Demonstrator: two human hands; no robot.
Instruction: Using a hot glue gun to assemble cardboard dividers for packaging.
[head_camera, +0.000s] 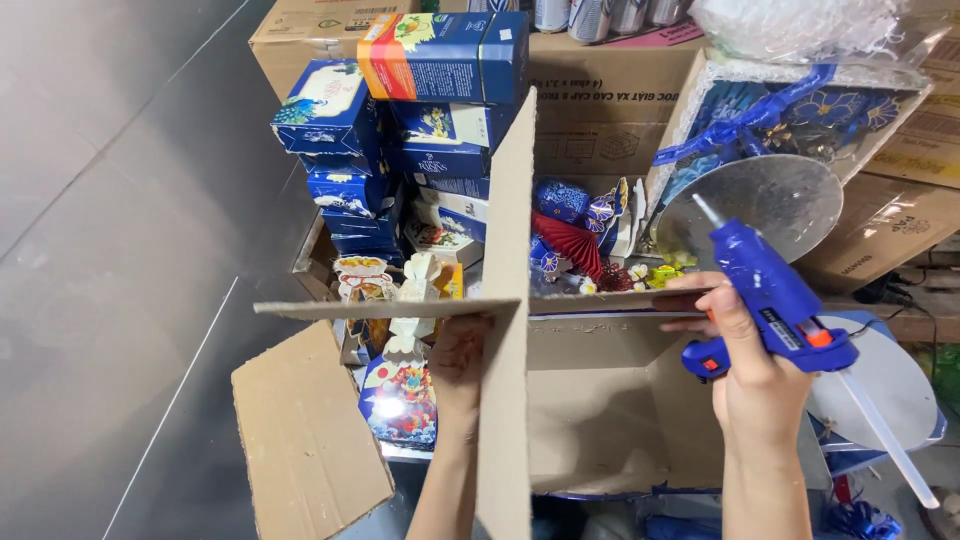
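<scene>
Cardboard panels (505, 330) stand crossed, the taller one's long axis running upright. Left of that upright panel, the left hand (458, 365) grips its edge, fingers curled shut. To its right, the right hand (757, 385) clasps a blue glue gun (775, 295), nozzle pointing up-left, glue stick trailing down-right.

Left hand (458, 372): fingers partly hidden behind the upright cardboard panel (508, 330); forearm cut off by the bottom edge.
Right hand (757, 385): fingertips hidden behind the horizontal cardboard panel (390, 308); forearm cut off at the bottom.
Glue stick (890, 440) at the rear of the blue glue gun (770, 295): lower end close to the right edge.
Cans (600, 14): only the bases show, cut off by the top edge.
Stacked blue boxes (400, 120): right-hand ends hidden by the upright panel.
Paper ornaments (580, 245): lower parts hidden behind the horizontal panel, kinds too jumbled to tell.
</scene>
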